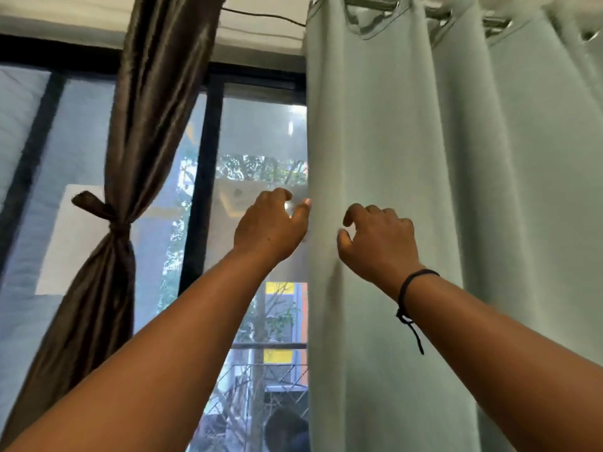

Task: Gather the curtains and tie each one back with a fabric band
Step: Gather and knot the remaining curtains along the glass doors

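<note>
A pale green curtain (440,177) hangs loose from a metal rod (456,13) on the right. My left hand (270,226) reaches to its left edge, fingers loosely curled, fingertips touching the hem. My right hand (378,239) lies against the front of the same curtain just right of that edge, fingers bent and thumb apart, with no fabric clearly gripped. On the left a brown curtain (153,102) hangs gathered, tied at its middle with a brown fabric band (112,220).
Behind the curtains is a window with dark frames (208,151), with trees and buildings outside. A black cable (261,16) runs along the top near the ceiling. A black cord is around my right wrist (409,288).
</note>
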